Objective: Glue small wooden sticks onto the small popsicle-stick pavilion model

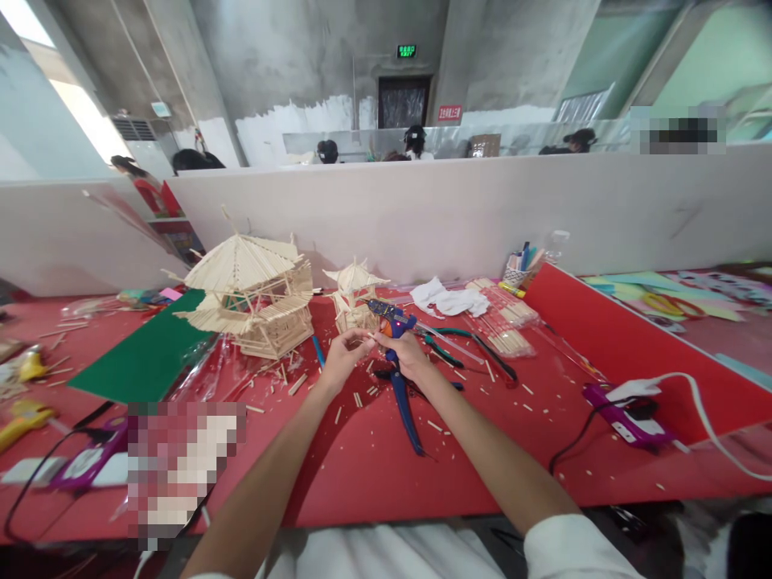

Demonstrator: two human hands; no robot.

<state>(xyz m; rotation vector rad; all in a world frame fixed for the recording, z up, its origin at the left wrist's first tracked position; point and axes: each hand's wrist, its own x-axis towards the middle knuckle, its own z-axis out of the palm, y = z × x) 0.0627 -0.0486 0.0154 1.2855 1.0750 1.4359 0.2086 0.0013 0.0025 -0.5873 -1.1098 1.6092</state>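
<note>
The right hand grips a blue glue gun beside the small stick pavilion, the left hand fingers pinch a thin stick, and the far green sign reads "EXIT".

wood-stick model, plastic glue gun

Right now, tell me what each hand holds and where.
Right hand: blue glue gun, by its grip. Left hand: thin wooden stick, pinched at its end.
</note>
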